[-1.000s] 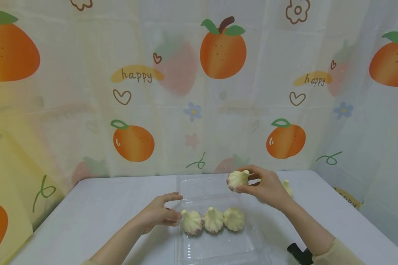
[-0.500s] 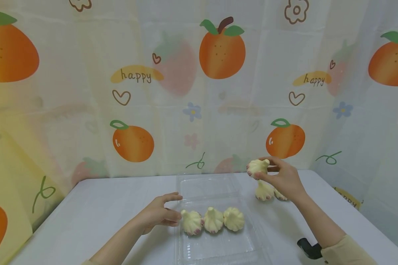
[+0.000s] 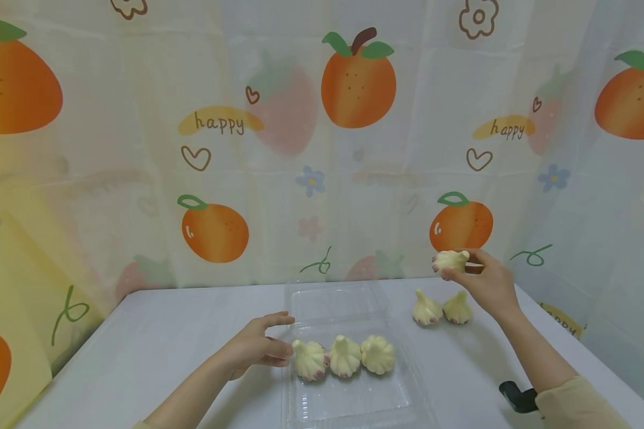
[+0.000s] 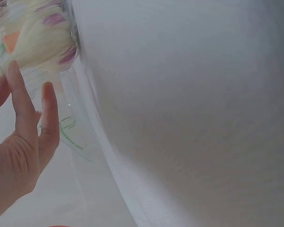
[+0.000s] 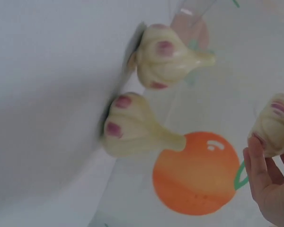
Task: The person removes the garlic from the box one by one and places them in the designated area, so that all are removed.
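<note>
My right hand [image 3: 491,286] pinches a pale garlic bulb [image 3: 449,263] with purple marks, held above the back right of the table. The same bulb [image 5: 270,125] shows at the right edge in the right wrist view. Two more garlic bulbs stand on the table below it, one on the left [image 3: 427,310] and one on the right [image 3: 457,308]. A clear plastic box [image 3: 362,399] bears three garlic bulbs [image 3: 345,357] in a row. My left hand [image 3: 256,345], fingers extended and slightly bent, is at the box's left edge by the leftmost bulb; contact is hard to tell.
The box's clear lid [image 3: 330,302] lies folded back behind it. A white cloth covers the table [image 3: 155,351]. Behind hangs a fruit-print curtain [image 3: 284,238]. A black curved object [image 3: 517,397] shows beside my right sleeve.
My right hand has moved right and slightly up with the garlic bulb, from over the lid to past the two table bulbs, now fully visible. My left hand stays put.
</note>
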`<state>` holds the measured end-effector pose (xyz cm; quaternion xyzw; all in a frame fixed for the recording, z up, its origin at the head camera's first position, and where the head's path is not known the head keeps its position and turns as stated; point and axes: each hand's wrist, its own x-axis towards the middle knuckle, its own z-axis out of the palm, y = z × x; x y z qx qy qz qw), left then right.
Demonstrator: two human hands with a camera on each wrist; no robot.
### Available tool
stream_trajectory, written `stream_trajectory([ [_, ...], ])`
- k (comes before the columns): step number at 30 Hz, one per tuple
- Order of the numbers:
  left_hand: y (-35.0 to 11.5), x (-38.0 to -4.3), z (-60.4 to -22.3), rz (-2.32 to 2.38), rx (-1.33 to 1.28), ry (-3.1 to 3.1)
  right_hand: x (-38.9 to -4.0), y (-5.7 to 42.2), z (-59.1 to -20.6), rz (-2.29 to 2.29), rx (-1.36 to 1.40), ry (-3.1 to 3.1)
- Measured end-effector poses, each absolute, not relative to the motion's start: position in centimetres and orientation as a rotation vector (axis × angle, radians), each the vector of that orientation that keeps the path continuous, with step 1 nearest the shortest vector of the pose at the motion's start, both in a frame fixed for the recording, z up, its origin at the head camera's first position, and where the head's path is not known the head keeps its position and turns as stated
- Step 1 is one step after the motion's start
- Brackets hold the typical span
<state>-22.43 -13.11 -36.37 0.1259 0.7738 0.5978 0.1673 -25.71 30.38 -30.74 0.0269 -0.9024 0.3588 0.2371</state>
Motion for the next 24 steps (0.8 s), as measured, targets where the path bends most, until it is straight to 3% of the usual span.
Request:
stream_trajectory([
  [24, -13.3, -22.4, -36.3, 1.703, 0.363, 2.192, -27.0, 35.4, -33.6, 0.987, -0.222, -2.467],
])
